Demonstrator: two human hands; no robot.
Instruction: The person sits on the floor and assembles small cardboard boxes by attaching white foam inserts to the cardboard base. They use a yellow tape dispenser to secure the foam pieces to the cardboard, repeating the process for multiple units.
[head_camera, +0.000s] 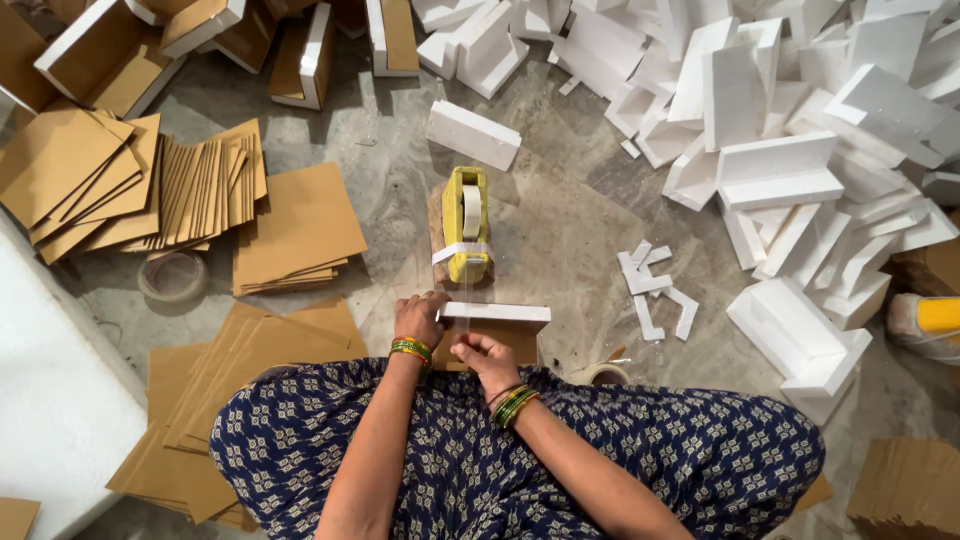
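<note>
— Foam-and-cardboard piece sits on the floor right in front of the knees, just below the yellow tape dispenser. A clear tape strip seems to run from dispenser to piece.

— And the hands?

— Left hand has its grip closed on the piece's left end. Right hand presses against the brown cardboard face below the white top edge, fingers curled; whether it pinches anything, I cannot tell.

— What could go wrong?

— My guess: the tape could wrinkle or stick crooked if the piece twists, since only one end is firmly held. The dispenser might also tip if pulled.

— Around it?

— Cardboard sheets to the left, white foam blocks heaped right, a tape roll well apart.
</note>
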